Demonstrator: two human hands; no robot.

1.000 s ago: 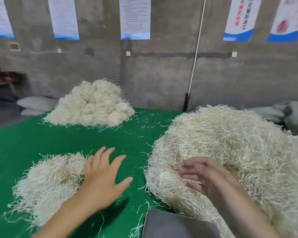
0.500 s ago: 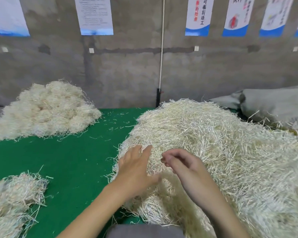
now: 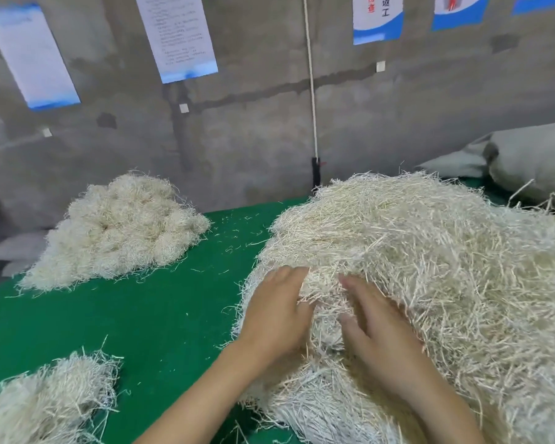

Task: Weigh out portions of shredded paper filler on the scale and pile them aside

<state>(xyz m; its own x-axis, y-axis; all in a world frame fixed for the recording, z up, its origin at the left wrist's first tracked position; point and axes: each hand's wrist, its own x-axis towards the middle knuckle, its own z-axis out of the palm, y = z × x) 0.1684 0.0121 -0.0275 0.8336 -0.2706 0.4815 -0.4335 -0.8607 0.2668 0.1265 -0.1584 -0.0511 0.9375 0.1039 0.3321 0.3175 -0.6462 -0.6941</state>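
Note:
A large heap of pale shredded paper filler [image 3: 430, 267] covers the right half of the green table [image 3: 141, 315]. Both my hands lie on its near left slope. My left hand [image 3: 276, 312] rests palm down with its fingertips sunk among the strands. My right hand [image 3: 375, 331] lies beside it with fingers spread, pressing into the filler. Whether either hand has closed on a tuft I cannot tell. A smaller loose clump of filler [image 3: 45, 402] lies at the near left. A rounded pile of bunched portions [image 3: 116, 232] sits at the far left. The scale is out of view.
A concrete wall [image 3: 253, 129] with hanging paper notices [image 3: 177, 33] stands behind the table. A white cord [image 3: 311, 91] runs down the wall. Grey sacks [image 3: 532, 161] lie at the far right. Bare green surface lies between the piles, with stray strands scattered on it.
My left hand left the small clump and joined my right hand on the big heap. Both hands have pushed deeper into the filler. The view has tilted and swung right.

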